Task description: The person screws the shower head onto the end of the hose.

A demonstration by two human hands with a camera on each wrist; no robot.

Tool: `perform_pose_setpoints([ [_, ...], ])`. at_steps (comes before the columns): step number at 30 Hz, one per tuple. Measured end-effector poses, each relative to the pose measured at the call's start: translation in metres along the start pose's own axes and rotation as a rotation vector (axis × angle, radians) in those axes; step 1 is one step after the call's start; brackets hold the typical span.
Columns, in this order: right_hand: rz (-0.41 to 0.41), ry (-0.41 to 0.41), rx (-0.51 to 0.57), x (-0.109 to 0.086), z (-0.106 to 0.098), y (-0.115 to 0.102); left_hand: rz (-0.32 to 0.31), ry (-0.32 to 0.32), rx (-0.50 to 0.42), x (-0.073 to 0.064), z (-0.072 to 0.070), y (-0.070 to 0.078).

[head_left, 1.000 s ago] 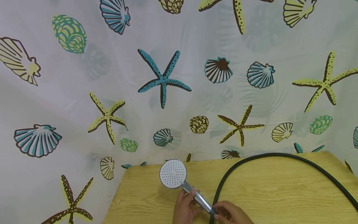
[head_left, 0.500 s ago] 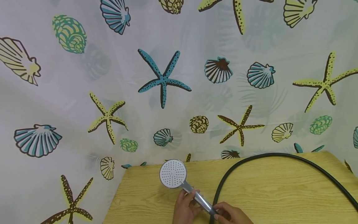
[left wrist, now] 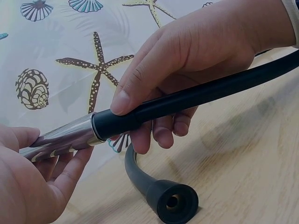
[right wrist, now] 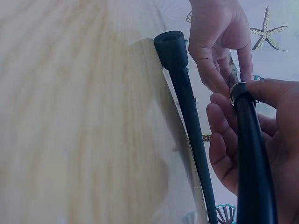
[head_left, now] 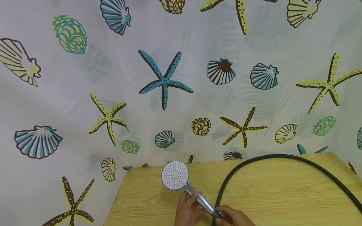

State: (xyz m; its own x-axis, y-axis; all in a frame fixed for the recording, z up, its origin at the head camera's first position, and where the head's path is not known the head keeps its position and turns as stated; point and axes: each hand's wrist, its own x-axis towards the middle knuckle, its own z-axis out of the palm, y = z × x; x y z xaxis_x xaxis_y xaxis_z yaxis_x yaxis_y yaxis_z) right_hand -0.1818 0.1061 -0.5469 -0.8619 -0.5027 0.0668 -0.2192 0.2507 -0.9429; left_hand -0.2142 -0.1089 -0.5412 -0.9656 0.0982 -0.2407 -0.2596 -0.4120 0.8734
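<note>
A chrome shower head (head_left: 175, 175) with a white, dotted face is held above the tabletop, its handle slanting down to the right. My left hand (head_left: 186, 209) grips the handle around its middle. At the handle's lower end, my right hand (head_left: 236, 216) pinches the black hose connector (left wrist: 112, 122) between thumb and fingers. That connector sits flush against the handle's rim in the left wrist view; whether it is threaded on is hidden. From it runs the black shower hose (left wrist: 215, 93). Its other end, a flared black fitting (right wrist: 171, 49) with a hole, shows beside my hands.
Under the hands is a wood-grain table (head_left: 268, 194). The hose arcs across its back and off to the right. A white curtain (head_left: 195, 103) printed with shells and starfish hangs behind the table and along its sides.
My right hand's fingers have shifted slightly down and left on the hose connector. The left hand and the shower head have stayed in place.
</note>
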Motion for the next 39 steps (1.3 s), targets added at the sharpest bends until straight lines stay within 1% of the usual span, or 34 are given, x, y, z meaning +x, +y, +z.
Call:
perform_pose_setpoints([
  [3, 0.016, 0.001, 0.006, 0.0006, 0.0002, -0.0003, -0.002, -0.001, 0.001, 0.0004, -0.0002, 0.0000],
  [12, 0.028, 0.005, 0.001, 0.0015, -0.0008, -0.0004, -0.009, -0.001, 0.001, -0.0002, 0.0007, 0.0017],
  [18, -0.007, 0.043, -0.038, -0.0003, -0.0025, 0.0002, -0.008, 0.001, 0.010, -0.0014, 0.0011, 0.0028],
  [23, -0.005, 0.072, -0.053, -0.0016, -0.0035, -0.0007, -0.011, -0.001, 0.010, -0.0011, 0.0000, 0.0030],
  [26, 0.002, 0.078, -0.045, -0.0014, -0.0040, -0.0021, -0.024, 0.006, 0.013, -0.0002, -0.0011, 0.0030],
  [31, -0.017, 0.080, -0.034, -0.0007, -0.0045, -0.0039, -0.034, 0.020, 0.017, 0.0005, -0.0020, 0.0032],
  [35, -0.040, 0.082, -0.039, -0.0005, -0.0046, -0.0041, -0.031, 0.023, 0.014, 0.0006, -0.0018, 0.0031],
  [39, -0.041, 0.082, -0.040, 0.0001, -0.0045, -0.0038, -0.021, 0.021, 0.006, 0.0012, -0.0016, 0.0020],
])
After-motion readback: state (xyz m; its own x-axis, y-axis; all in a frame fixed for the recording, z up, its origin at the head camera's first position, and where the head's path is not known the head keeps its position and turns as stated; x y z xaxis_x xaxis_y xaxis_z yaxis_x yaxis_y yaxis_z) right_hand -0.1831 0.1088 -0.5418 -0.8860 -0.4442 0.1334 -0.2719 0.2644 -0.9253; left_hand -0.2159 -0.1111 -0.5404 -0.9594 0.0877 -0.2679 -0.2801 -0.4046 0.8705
